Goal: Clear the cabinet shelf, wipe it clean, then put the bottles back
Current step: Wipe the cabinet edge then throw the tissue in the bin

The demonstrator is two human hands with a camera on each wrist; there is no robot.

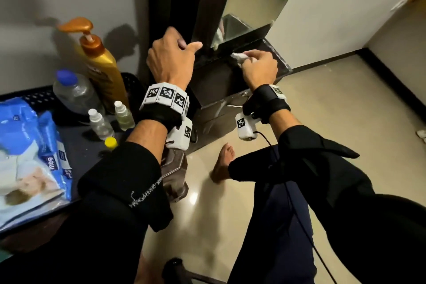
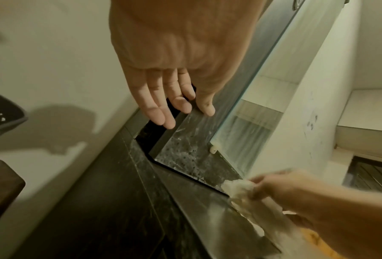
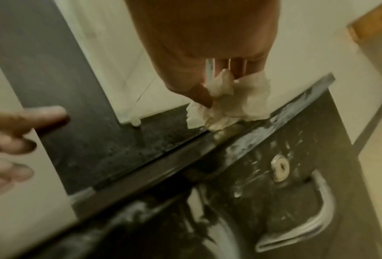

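Mid-wipe, by the look of it. Right hand (image 1: 259, 68) clamped on a crumpled white tissue (image 1: 238, 57), thumb and fingers pinching the wad and pressing it onto the dark cabinet shelf (image 2: 186, 149) near its front edge, just below the mirror (image 1: 244, 9). Left hand (image 1: 171, 59) at the dark upright beside the mirror; fingers straight and relaxed in the left wrist view, tips close to the panel's edge, gripping nothing that shows. Contact with the panel likely, though not certain from these views.

Clearing looks finished: no bottle visible on the shelf surface in any view. Bottles parked on the dark tabletop (image 1: 85, 145) to the left, well apart from the shelf: a tall gold pump bottle (image 1: 101, 64), a clear bottle with a blue cap (image 1: 72, 92), two small dropper bottles (image 1: 100, 123) side by side, and a yellow cap (image 1: 110, 142) partly hidden behind the left sleeve. A blue wipes packet (image 1: 30, 150) lying beside them.

Wiping only partly done, judging from the surface: pale specks and streaks across the shelf between the tissue and the left fingertips (image 2: 167, 122), plus whitish smears along the front lip and the drawer front (image 3: 263, 175) below. Remaining, on this reading: the rest of the shelf towards the left corner, then returning all the bottles.
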